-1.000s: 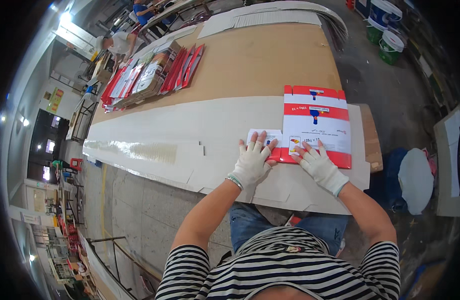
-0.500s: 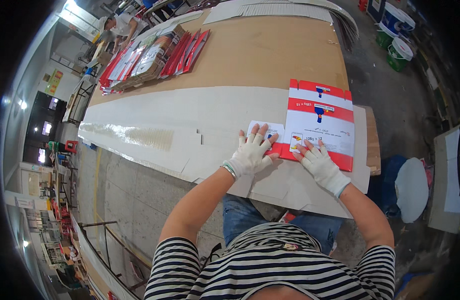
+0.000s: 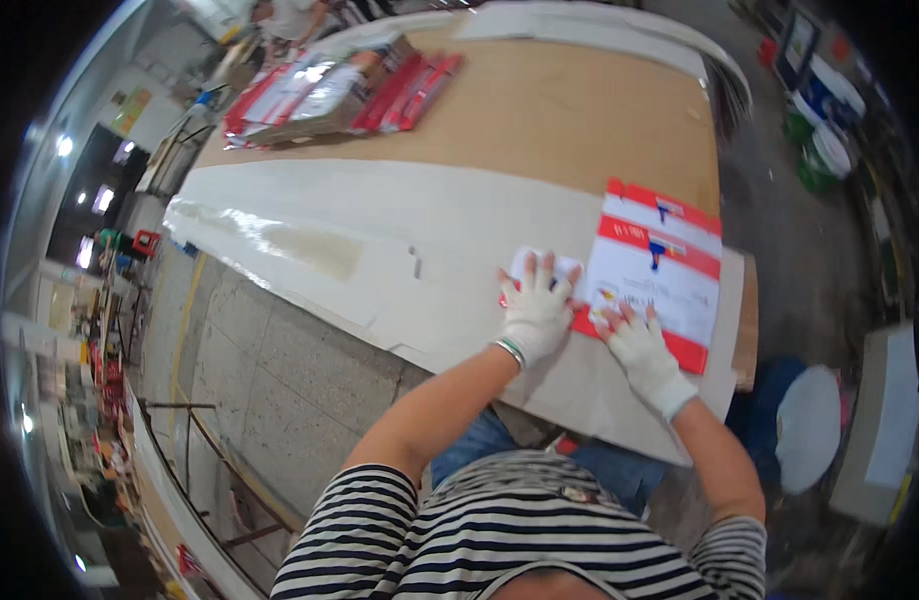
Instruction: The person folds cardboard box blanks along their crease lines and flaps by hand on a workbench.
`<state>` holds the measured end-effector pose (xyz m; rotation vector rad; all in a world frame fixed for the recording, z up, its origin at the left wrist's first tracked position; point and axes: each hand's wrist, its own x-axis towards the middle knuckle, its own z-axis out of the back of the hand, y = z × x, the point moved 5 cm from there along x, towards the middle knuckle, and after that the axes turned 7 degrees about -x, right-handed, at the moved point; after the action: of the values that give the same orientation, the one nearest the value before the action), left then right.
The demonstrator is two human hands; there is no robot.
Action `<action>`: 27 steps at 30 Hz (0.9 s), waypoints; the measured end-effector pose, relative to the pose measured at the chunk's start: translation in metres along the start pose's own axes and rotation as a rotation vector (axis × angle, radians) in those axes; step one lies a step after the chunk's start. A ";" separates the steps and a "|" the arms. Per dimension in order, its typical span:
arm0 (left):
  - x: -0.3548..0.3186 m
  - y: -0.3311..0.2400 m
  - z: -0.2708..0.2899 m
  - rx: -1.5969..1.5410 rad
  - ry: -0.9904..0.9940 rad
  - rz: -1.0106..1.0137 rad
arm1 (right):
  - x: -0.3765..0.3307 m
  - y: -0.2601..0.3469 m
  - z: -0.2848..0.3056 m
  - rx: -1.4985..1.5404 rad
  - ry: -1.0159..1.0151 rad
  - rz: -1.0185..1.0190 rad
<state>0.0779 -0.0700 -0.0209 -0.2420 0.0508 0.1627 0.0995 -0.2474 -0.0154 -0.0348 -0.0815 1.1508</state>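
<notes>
A flat red and white printed carton (image 3: 654, 275) lies on a white sheet (image 3: 419, 240) near the table's front right. My left hand (image 3: 535, 312), in a white glove, presses flat with spread fingers on the carton's white side flap. My right hand (image 3: 637, 345), also gloved, rests with fingers spread on the carton's near red edge. Neither hand grips anything.
A brown board (image 3: 539, 105) covers the far part of the table. A stack of red and white flat cartons (image 3: 329, 85) lies at the far left, with a person beyond it. Buckets (image 3: 824, 150) stand on the floor at right. A white round seat (image 3: 809, 425) is near my right arm.
Both hands stay pressed on the carton in much the same place. The camera has tilted and come closer, so the table looks larger.
</notes>
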 end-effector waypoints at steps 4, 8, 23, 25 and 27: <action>0.033 -0.011 -0.012 -0.086 0.011 -0.028 | -0.005 -0.006 -0.005 0.025 0.054 0.015; 0.061 -0.010 -0.011 -0.127 -0.072 -0.083 | -0.014 -0.004 -0.004 0.061 0.094 0.046; 0.067 -0.012 0.069 -0.888 0.205 -0.229 | -0.088 0.047 -0.007 1.581 0.108 -0.670; 0.033 -0.037 0.088 -1.135 0.344 -0.215 | -0.088 0.055 -0.003 1.678 0.033 -0.666; 0.005 -0.036 0.109 -1.117 0.317 -0.366 | -0.073 0.062 0.009 1.714 -0.028 -0.524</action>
<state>0.0924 -0.0775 0.0934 -1.3818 0.2285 -0.2361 0.0126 -0.2892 -0.0143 1.4281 0.8334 0.4011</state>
